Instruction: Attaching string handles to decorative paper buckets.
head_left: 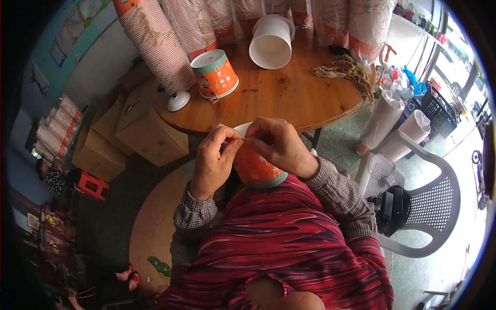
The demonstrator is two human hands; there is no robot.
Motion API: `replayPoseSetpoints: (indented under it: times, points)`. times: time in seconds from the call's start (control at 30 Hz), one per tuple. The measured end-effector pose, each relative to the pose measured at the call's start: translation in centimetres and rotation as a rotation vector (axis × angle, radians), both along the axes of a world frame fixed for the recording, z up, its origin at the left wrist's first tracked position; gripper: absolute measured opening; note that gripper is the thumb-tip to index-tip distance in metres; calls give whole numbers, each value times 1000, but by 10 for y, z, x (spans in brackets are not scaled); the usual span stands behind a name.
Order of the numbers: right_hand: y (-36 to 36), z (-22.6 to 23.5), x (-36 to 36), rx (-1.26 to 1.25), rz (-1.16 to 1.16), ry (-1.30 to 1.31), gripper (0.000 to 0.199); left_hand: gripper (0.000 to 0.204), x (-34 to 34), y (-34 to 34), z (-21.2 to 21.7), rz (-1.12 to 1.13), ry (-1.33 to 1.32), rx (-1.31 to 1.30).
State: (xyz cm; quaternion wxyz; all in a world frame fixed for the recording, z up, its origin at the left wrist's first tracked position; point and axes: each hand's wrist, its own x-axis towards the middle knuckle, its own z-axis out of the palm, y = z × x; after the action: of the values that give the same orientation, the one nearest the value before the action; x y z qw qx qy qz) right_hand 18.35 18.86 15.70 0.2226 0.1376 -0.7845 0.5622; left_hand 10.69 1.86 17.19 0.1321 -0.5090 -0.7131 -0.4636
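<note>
An orange paper bucket (260, 169) with a green band rests on my lap, its white rim partly behind my fingers. At that rim my left hand (212, 159) and my right hand (283, 143) meet, thumb and fingertips pinched together on each. Whatever lies between the fingertips is too small or hidden to tell. On the wooden table (281, 101) ahead stands a similar bucket (216, 78), with a thin cord by its lower edge. A white-lined bucket (271, 46) lies on its side behind it. To the right, a bundle of tan cords (347, 77) hangs over the table edge.
Tall plastic-wrapped stacks of buckets (161, 49) line the table's back. A white knobbed lid (179, 102) sits at its left edge. Cardboard boxes (150, 132) and a red stool (93, 185) stand left. A grey plastic chair (439, 206) and wrapped rolls (382, 116) are right.
</note>
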Motion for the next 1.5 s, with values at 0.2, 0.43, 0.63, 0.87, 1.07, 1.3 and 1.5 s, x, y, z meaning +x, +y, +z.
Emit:
replayPoseSetpoints:
  times: [0.2,0.43,0.63,0.87,1.07,1.3,1.5]
  points:
    - [2,1,1,-41,5,-45,8,8,0,1,-1,4,0,-10]
    - [7,-2,-1,-139,110,-101,4,9,0,3,-4,10,-13,-13]
    - [27,8,-2,-347,50,-61,7,40,-20,-6,-7,-52,28,-261]
    - [47,-3,-10,-321,-50,-68,8,35,-53,-15,-24,-134,-90,-514]
    - [37,-31,-17,-239,-129,148,5,27,-39,-4,-27,-178,-257,-353]
    - [1,-40,-8,30,-238,253,7,29,-8,12,-19,-192,-292,-142]
    - [31,-63,-31,-373,-231,157,3,18,-31,-8,-8,-164,-31,-245]
